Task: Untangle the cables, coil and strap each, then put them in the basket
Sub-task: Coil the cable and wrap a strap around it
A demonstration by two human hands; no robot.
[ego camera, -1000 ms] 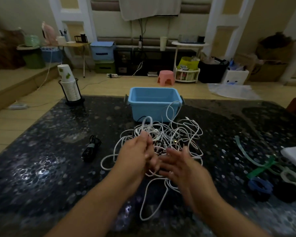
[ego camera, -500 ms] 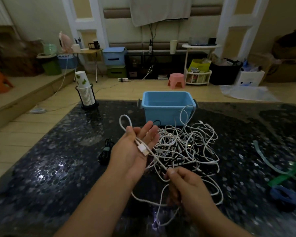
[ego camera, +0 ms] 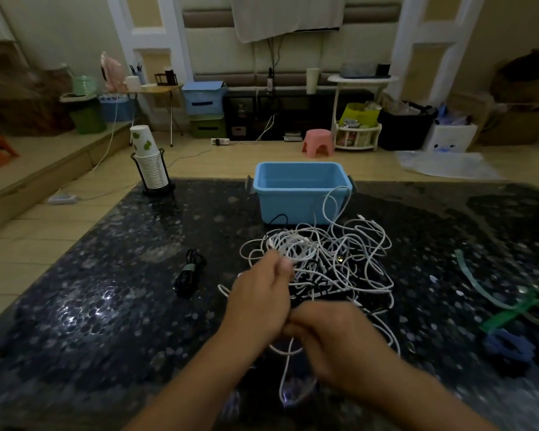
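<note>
A tangle of white cables (ego camera: pixel 330 256), with a few dark ones mixed in, lies on the dark speckled table (ego camera: pixel 106 306) in front of the light blue basket (ego camera: pixel 299 194). My left hand (ego camera: pixel 262 300) is curled round a white cable at the pile's near left edge. My right hand (ego camera: pixel 339 340) sits just beside it, gripping the same white cable, whose loop hangs below the hands. A coiled, strapped black cable (ego camera: pixel 189 272) lies to the left. Both hands are blurred.
Green and pale straps (ego camera: pixel 492 300) and a blue strap roll (ego camera: pixel 507 349) lie at the right of the table. A cup stack in a black holder (ego camera: pixel 150 166) stands at the far left corner. Beyond the table is floor with stools and boxes.
My left hand has turned over and closed round the white cable, dropping toward the pile. My right hand has come up against it. The raised loop above the left hand is gone.
</note>
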